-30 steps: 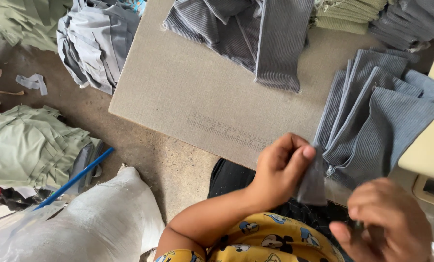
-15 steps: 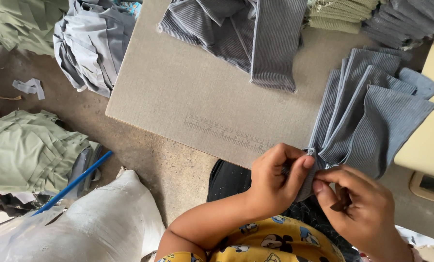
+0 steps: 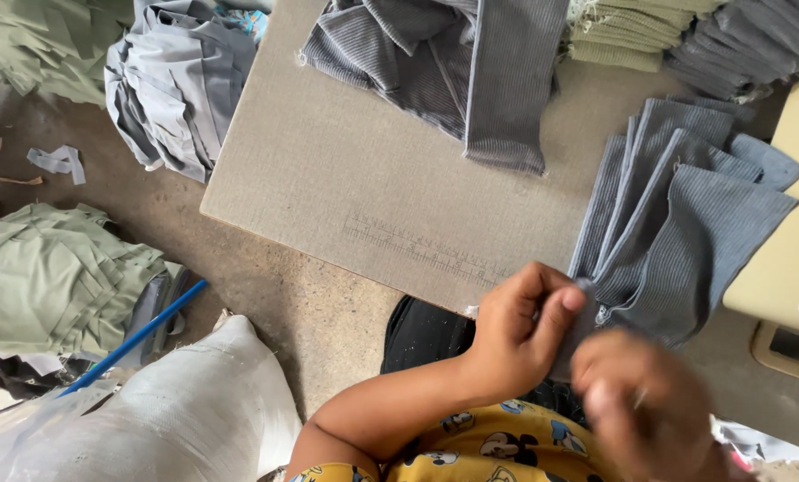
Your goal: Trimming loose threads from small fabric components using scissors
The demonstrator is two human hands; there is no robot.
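Where the grip sits at the board's near edge, the scene reads outward from it:

Board: flat grey-beige fabric-covered work board [image 3: 364, 178], stretching up and away from the grip, a printed ruler strip just above the left hand.
Sack: bulging white woven sack [image 3: 176, 419], down-left of the grip, on the floor.
Garment heap: crumpled grey striped cloth pile [image 3: 453, 62], well above the grip at the board's far side.
Fanned stack: grey-blue striped fabric pieces [image 3: 676, 223], spread up-right from the grip, lower ends meeting both hands.
Left hand [image 3: 520, 335]: thumb and fingers pinched shut on the lowest corner of the fabric pieces.
Right hand [image 3: 645, 411]: blurred, touching the same corner just below-right of the left; I cannot tell whether it clasps anything.
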